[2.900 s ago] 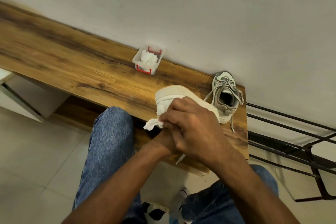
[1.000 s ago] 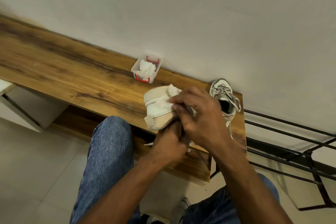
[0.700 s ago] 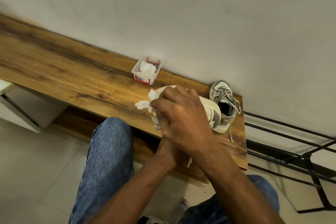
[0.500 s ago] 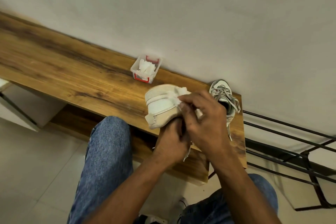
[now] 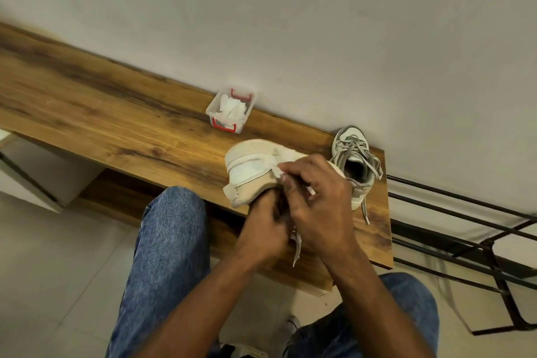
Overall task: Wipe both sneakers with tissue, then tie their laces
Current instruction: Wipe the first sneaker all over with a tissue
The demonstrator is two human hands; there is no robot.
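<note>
Held sneaker (image 5: pixel 255 171): lifted over the table (image 5: pixel 116 122), sole up, long axis running from heel at left toward the other sneaker (image 5: pixel 356 166).
Left hand (image 5: pixel 266 224): beneath it, fingers gripping the underside.
Right hand (image 5: pixel 316 197): on top, fingers pinching the tissue (image 5: pixel 277 173) against the side.
Key relation: unwiped heel lies left of the tissue; right hand nearer.
Other sneaker: upright on the table, just right of the held one, laces loose.
</note>
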